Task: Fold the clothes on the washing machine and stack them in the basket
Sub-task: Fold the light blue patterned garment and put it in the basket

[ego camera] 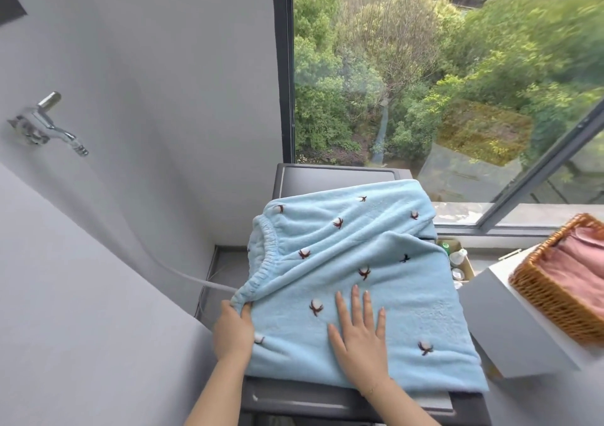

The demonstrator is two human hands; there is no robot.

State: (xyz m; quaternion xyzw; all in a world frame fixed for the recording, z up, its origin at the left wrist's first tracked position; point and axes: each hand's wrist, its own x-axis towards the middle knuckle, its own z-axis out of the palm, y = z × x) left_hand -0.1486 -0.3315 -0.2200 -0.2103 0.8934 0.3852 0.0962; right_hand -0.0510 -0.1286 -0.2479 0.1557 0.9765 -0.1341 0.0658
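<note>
Fingers [359,301] flat on blue garment [376,246]

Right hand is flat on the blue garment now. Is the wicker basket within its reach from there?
Probably yes. The right hand lies open on the blue garment, holding nothing, and the wicker basket sits to its right on a white box. Nothing stands between them, though the pink cloth already lies inside.

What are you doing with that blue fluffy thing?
A person is folding a light blue fleece garment spread on top of the washing machine. The left hand pinches the elastic waistband at its near corner, while the right hand lies flat on the cloth, fingers spread, holding it down. Off to the right sits a wicker basket with pink cloth already inside.
</note>
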